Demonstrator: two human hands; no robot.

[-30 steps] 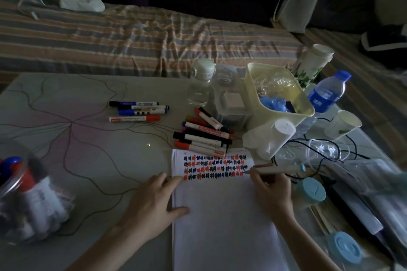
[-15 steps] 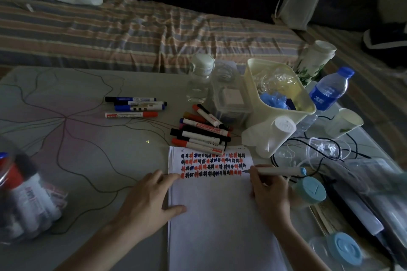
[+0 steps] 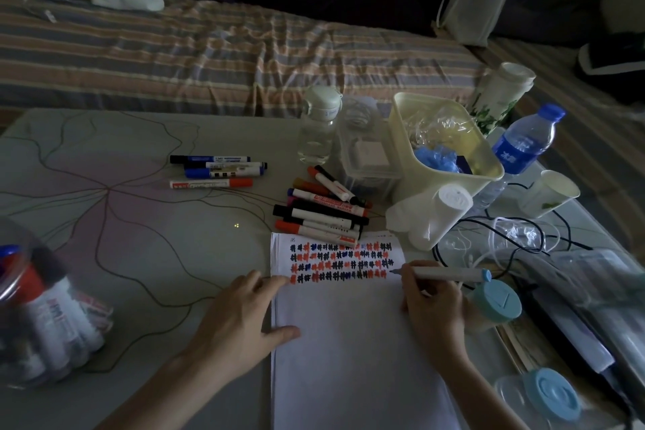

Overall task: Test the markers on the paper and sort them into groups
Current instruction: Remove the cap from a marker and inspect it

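Four markers (image 3: 216,172) grouped, one marker (image 3: 443,273) held.

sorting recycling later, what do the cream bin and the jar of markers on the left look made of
Cream bin: likely matte opaque plastic, with thin moulded walls and a rolled rim. Jar of markers: clear and glossy, markers show through; plastic or glass, can't tell, it's blurred.

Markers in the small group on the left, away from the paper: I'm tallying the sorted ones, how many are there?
4, lying side by side: a dark-capped one farthest back, a white one next, a blue one after it, and a red one nearest. None looks hidden.
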